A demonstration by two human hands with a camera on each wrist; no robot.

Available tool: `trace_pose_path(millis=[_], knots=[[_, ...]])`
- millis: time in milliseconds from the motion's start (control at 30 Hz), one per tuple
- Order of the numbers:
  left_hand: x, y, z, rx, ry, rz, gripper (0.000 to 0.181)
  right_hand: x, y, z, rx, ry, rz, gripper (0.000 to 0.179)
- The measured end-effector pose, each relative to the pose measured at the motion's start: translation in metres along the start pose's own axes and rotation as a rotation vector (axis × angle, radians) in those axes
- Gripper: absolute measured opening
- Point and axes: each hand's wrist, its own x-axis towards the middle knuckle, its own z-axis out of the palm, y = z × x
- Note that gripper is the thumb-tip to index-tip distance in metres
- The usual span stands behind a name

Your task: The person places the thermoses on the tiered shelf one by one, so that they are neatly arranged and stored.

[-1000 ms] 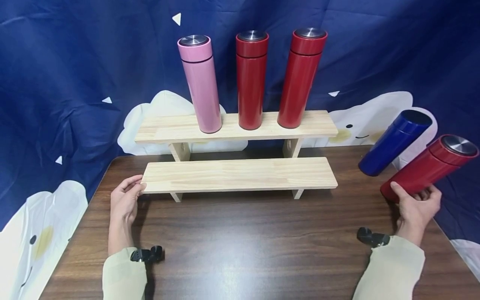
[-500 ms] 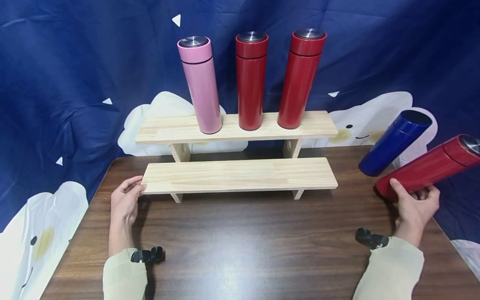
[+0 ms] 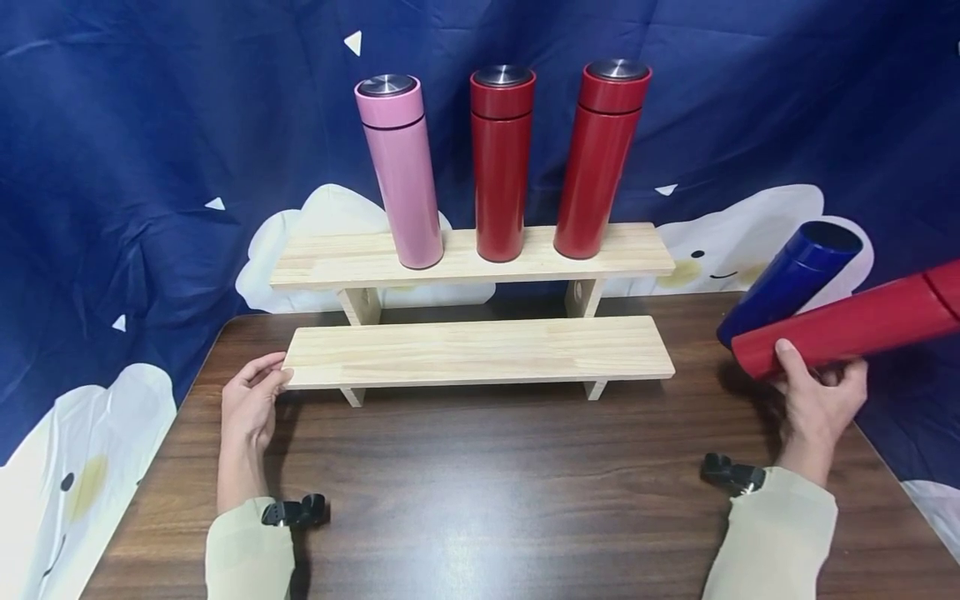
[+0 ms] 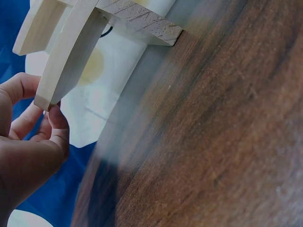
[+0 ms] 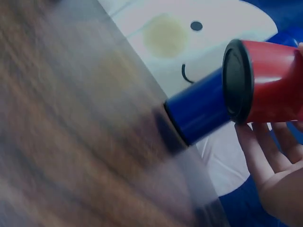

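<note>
My left hand (image 3: 250, 400) pinches the left end of the lower board (image 3: 480, 353) of a two-step wooden stand; in the left wrist view the thumb is beneath the board end (image 4: 61, 66) and the forefinger over it. At the far right my right hand (image 3: 819, 410) grips a red thermos bottle (image 3: 862, 327) near its base. That bottle leans strongly to the right, its lid cut off by the frame edge. Its dark bottom (image 5: 237, 81) shows in the right wrist view, clear of the table. Just behind it stands a blue thermos bottle (image 3: 783, 283), partly covered by the red one.
On the stand's upper board (image 3: 330, 258) stand a pink thermos bottle (image 3: 403, 183) and two red ones, a middle bottle (image 3: 501, 179) and a right bottle (image 3: 606, 167). A blue cloth (image 3: 150, 167) with white clouds hangs behind the brown wooden table (image 3: 480, 483).
The right hand has lifted the red thermos bottle and moved it slightly left, tipping it further over so its lid leaves the frame. My left hand stays on the board.
</note>
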Motion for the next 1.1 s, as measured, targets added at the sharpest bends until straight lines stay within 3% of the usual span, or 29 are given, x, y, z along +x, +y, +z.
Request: trace_pose_path(millis=[800,1100], knots=[[0.001,-0.001,0.000,-0.023,-0.008,0.007,0.027,-0.029,0.006,0.058,0.052,-0.231,-0.259,0.060],[0.001,-0.002,0.000,-0.032,-0.007,0.003,0.028,-0.041,0.013,0.075,0.011,-0.319,-0.287,0.060]])
